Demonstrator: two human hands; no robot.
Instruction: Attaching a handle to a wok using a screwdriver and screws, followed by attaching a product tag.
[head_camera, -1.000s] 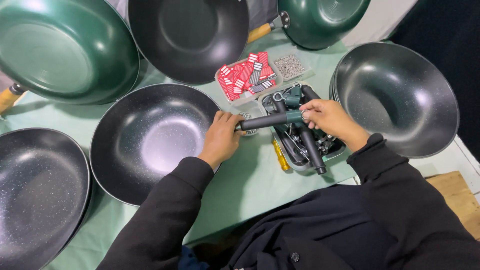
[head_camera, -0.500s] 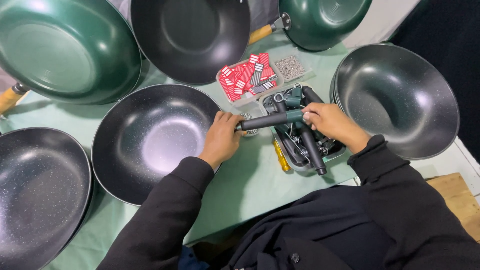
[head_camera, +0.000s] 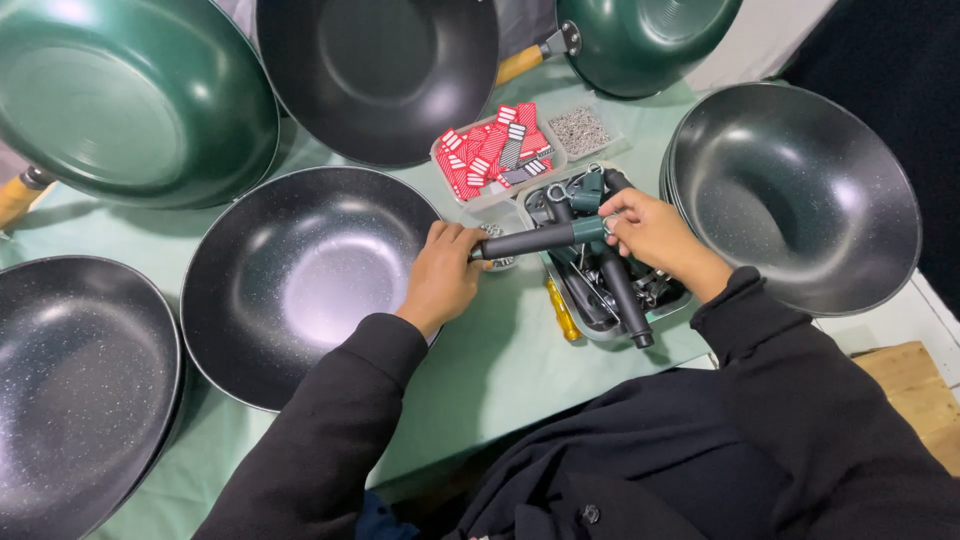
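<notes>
Holding a dark pan handle (head_camera: 535, 240) level between both hands, the person keeps it just above the green surface (head_camera: 480, 370), between the middle pan (head_camera: 300, 280) and a tray of spare handles (head_camera: 610, 285). The left hand (head_camera: 440, 275) has its grip closed around the handle's dark end, beside the pan's rim. The right hand (head_camera: 650, 230) has its grip pinched shut on the green collar at the other end, where a small metal ring shows.

The handle looks rigid and light (a moulded bar with a speckled coating), so it should not bend or sag, and its matte finish probably gives a sure hold. The middle of the shaft seems the best place to take it, leaving the collar end free.

The pan would likely be the heavier piece, stiff metal with a smooth coated bowl that may slip under fingers; its rim looks the safest hold.

Near the tray lie a yellow screwdriver (head_camera: 562, 310), a box of red and white tags (head_camera: 495, 150) and a small box of screws (head_camera: 580, 130). More pans (head_camera: 800, 190) crowd the surface all around.
</notes>
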